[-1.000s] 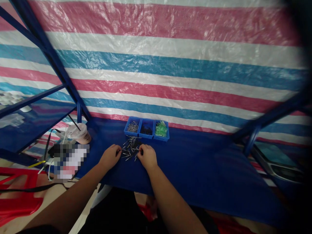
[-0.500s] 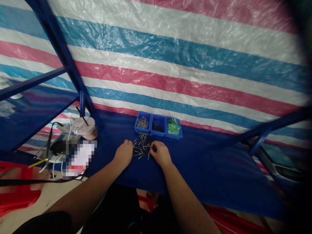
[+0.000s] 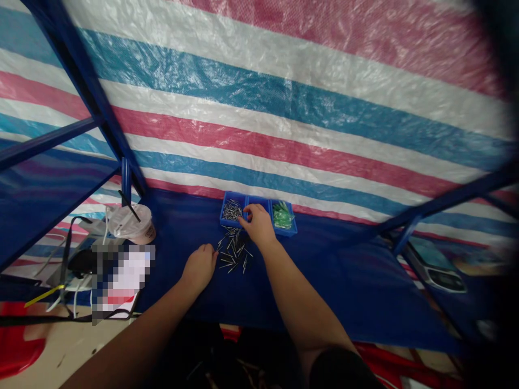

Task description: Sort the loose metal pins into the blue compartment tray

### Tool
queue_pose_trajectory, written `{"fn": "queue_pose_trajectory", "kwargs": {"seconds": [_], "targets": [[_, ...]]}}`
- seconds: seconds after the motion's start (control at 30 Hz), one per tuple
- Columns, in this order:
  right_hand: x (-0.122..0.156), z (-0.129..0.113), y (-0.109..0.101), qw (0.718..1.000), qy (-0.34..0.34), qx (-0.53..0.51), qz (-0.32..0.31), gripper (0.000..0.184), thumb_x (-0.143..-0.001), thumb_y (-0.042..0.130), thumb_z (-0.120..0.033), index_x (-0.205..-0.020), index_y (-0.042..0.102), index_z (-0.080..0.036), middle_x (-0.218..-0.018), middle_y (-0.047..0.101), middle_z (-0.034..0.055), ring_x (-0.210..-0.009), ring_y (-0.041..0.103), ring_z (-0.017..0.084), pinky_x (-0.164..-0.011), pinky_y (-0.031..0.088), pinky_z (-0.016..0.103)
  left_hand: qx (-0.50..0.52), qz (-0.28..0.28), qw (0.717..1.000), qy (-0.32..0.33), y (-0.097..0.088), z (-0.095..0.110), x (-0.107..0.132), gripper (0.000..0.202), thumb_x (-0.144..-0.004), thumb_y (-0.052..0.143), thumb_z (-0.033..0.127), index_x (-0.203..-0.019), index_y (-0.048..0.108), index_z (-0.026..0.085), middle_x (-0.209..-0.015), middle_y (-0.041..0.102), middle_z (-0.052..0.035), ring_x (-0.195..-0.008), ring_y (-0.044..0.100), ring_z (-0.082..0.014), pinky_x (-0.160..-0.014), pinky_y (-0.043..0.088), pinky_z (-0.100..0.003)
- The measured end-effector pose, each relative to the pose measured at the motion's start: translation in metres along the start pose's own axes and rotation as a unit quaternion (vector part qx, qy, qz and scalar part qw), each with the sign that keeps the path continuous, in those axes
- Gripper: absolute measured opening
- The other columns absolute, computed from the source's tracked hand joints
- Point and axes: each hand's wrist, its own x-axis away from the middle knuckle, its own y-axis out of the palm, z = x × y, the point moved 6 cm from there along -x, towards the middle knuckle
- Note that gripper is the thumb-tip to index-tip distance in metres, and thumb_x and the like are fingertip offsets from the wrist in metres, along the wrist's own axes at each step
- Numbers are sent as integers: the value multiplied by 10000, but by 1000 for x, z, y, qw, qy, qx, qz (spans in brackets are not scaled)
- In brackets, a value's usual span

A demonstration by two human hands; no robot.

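Observation:
A loose pile of thin metal pins [image 3: 233, 253] lies on the dark blue table cover [image 3: 324, 270]. Behind it stand three small blue trays: the left tray [image 3: 231, 209] holds metal pins, the middle tray [image 3: 259, 204] holds dark parts and is mostly hidden by my hand, the right tray [image 3: 283, 216] holds green parts. My right hand [image 3: 256, 224] reaches over the middle tray with its fingers curled down into it; what they hold is hidden. My left hand [image 3: 200, 266] rests closed at the left edge of the pin pile, fingertips pinched at a pin.
A lidded drink cup with a straw [image 3: 130, 222] stands at the left beside cables and a blurred packet [image 3: 121, 275]. A blue metal frame [image 3: 81, 86] rises on the left, another bar [image 3: 446, 202] on the right. A scale-like device [image 3: 436, 267] lies at the right. Striped tarp backs the table.
My right hand has left the pin pile and moved forward to the middle tray. My left hand stays at the pile's left edge. The view has shifted slightly.

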Motion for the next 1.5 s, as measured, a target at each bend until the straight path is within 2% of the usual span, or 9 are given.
{"fn": "queue_pose_trajectory", "kwargs": {"seconds": [0.13, 0.3, 0.57, 0.77, 0.9, 1.0, 1.2, 1.3, 1.5], "targets": [[20, 20, -5, 998, 16, 50, -24, 48, -839, 625, -175, -876, 655, -183, -897, 619, 47, -732, 573, 156, -754, 475, 294, 44, 18, 999, 9, -6, -4, 3, 282, -1021, 432, 340, -833, 586, 196, -863, 665, -86, -811, 644, -225, -746, 435, -325], [73, 38, -1, 986, -31, 24, -164, 134, -839, 618, -146, -941, 686, -197, -896, 656, 26, -776, 598, 152, -751, 463, 272, 154, 73, 985, 16, -29, -6, -5, 345, -1010, 425, 413, -769, 574, 215, -696, 617, -21, -661, 591, -187, -646, 384, -291], [96, 37, 16, 985, -14, 20, -172, 109, -808, 668, -153, -904, 664, -205, -887, 678, 18, -796, 614, 157, -737, 446, 257, 211, 213, 954, 17, -78, 28, -64, 434, -1000, 416, 512, -780, 624, 200, -625, 598, 8, -609, 568, -158, -621, 398, -265], [98, 42, 20, 984, 8, 36, -172, 174, -759, 627, -78, -866, 645, -215, -832, 680, 10, -758, 616, 160, -704, 428, 250, 237, 176, 955, -9, -77, 30, -82, 398, -1020, 370, 448, -1104, 671, 202, -763, 731, -21, -570, 629, -166, -623, 460, -275], [85, 34, -1, 993, -37, -43, -102, 127, -769, 606, -94, -820, 610, -211, -809, 656, 9, -780, 610, 169, -744, 449, 260, 129, 148, 980, -31, -63, 18, -57, 248, -951, 507, 391, -953, 691, 225, -782, 718, -34, -710, 654, -202, -680, 454, -292], [56, 21, -15, 990, -76, -111, -40, 87, -823, 574, -125, -832, 607, -205, -835, 652, 24, -814, 613, 175, -796, 471, 270, 92, 64, 993, -36, -41, 12, -35, 140, -866, 603, 301, -944, 677, 212, -840, 718, -41, -751, 650, -202, -697, 456, -294], [5, 6, -12, 996, -60, -64, -20, 135, -846, 654, -224, -973, 646, -180, -1004, 649, 82, -911, 604, 212, -887, 484, 334, 21, -14, 1000, 5, -21, 16, -14, 176, -810, 621, 156, -976, 668, 191, -917, 687, -72, -871, 643, -228, -774, 465, -318], [19, 11, -15, 997, -58, -46, -27, 123, -885, 609, -211, -999, 645, -184, -1009, 643, 83, -946, 598, 213, -907, 475, 334, 6, -25, 999, 21, -18, 18, -15, 189, -859, 543, 112, -972, 671, 192, -932, 686, -80, -907, 645, -230, -824, 466, -326], [84, 35, 2, 988, -75, -69, -120, 158, -864, 585, -111, -971, 652, -205, -919, 640, 48, -916, 600, 200, -861, 483, 320, -22, -32, 999, 20, -13, 19, -14, 212, -938, 450, 123, -1042, 629, 172, -997, 695, -110, -955, 652, -248, -866, 469, -349]]}}
